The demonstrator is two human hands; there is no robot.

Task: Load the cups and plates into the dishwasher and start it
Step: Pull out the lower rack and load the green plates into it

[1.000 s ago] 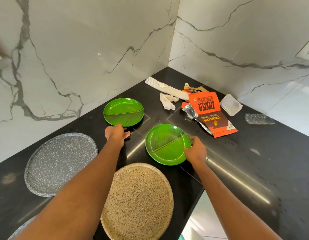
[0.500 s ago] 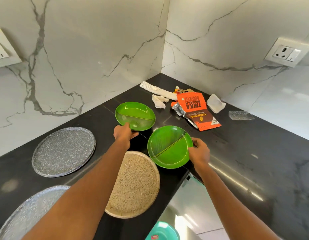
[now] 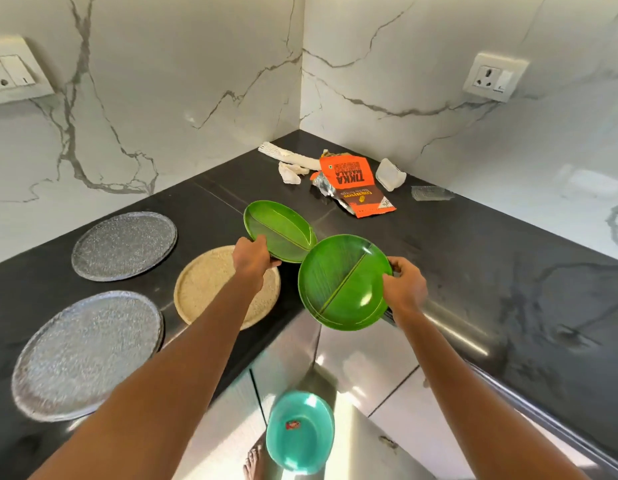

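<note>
My path at lower centre is open above the floor; only the teal tub stands there. 3 plates crowd the counter at left.

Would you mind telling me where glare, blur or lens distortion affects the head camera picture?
Head view: bright glare streaks run along the black countertop edge and the glossy cabinet fronts below; the teal bowl near the floor looks soft and blurred; wide-angle distortion bows the wall socket and countertop lines; both green plates, left and right, are sharp and evenly lit.
</note>
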